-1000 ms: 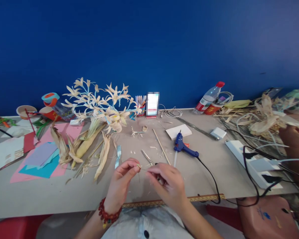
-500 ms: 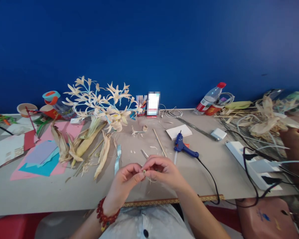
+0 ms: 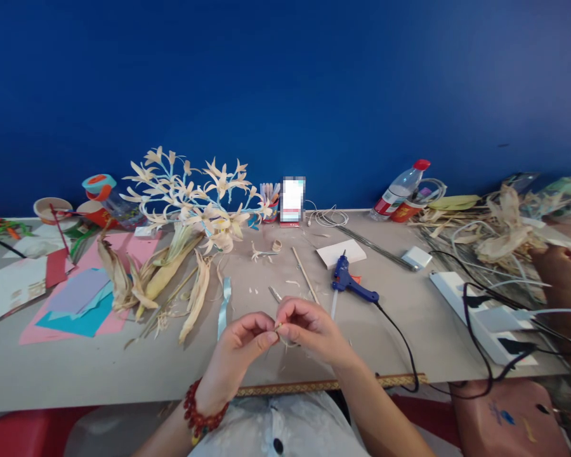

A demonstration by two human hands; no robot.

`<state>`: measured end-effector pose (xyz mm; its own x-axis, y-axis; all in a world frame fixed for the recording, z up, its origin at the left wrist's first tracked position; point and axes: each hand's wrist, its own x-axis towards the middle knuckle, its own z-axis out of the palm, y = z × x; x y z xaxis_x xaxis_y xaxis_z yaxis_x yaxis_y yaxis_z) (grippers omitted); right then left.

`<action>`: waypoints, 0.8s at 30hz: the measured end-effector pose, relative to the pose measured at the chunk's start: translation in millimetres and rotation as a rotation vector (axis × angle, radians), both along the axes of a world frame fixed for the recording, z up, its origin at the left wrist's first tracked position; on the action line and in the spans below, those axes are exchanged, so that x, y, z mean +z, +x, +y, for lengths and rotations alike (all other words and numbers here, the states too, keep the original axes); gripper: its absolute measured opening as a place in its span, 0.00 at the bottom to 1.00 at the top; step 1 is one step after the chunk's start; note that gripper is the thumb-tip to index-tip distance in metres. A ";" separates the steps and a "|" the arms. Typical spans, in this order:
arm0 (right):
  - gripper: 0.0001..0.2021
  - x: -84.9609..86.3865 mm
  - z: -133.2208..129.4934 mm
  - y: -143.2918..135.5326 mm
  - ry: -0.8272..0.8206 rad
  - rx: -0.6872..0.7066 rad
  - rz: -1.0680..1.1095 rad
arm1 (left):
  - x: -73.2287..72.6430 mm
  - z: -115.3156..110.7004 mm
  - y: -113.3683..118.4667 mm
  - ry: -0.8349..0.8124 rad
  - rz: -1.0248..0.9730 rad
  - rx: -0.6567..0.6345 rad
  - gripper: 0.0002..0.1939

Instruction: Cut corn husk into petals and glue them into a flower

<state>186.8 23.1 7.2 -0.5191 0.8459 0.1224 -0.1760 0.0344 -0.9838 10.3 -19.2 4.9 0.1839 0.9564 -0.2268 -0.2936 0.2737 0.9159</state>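
Note:
Close to the table's front edge, my left hand [image 3: 248,336] and my right hand [image 3: 311,327] meet fingertip to fingertip. Both pinch a thin, pale strip [image 3: 288,343], perhaps of corn husk; a loose end curls below the fingers, and most of it is hidden. Just beyond my hands lie a craft knife [image 3: 275,294] and a thin wooden stick [image 3: 305,274]. A light-blue ribbon [image 3: 225,304] is left of them. To the right, a blue glue gun [image 3: 349,279] rests by a folded white card [image 3: 341,252].
At the back left stands a bunch of husk flowers [image 3: 197,197]. Corn husks [image 3: 197,295] and coloured paper [image 3: 78,298] lie left. A phone [image 3: 292,200] stands by the wall. Rightward are a bottle [image 3: 400,190], wires [image 3: 380,247], a power strip [image 3: 480,317] and another person's hand [image 3: 559,273].
My right fingertips have shifted slightly to the right and the pinched strip has turned a little. On the far right, the other person's hand has moved slightly.

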 end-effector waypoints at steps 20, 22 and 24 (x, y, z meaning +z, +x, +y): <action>0.12 -7.0 -0.5 -4.3 0.078 -0.077 -0.025 | -5.1 -1.6 2.0 0.091 0.038 -0.009 0.07; 0.09 -5.3 -1.2 -5.0 0.115 -0.122 -0.096 | -3.0 -0.6 -0.1 0.240 0.157 0.029 0.05; 0.06 -2.9 -2.2 -6.0 0.160 -0.177 -0.172 | -1.1 1.0 -2.2 0.417 0.324 0.091 0.05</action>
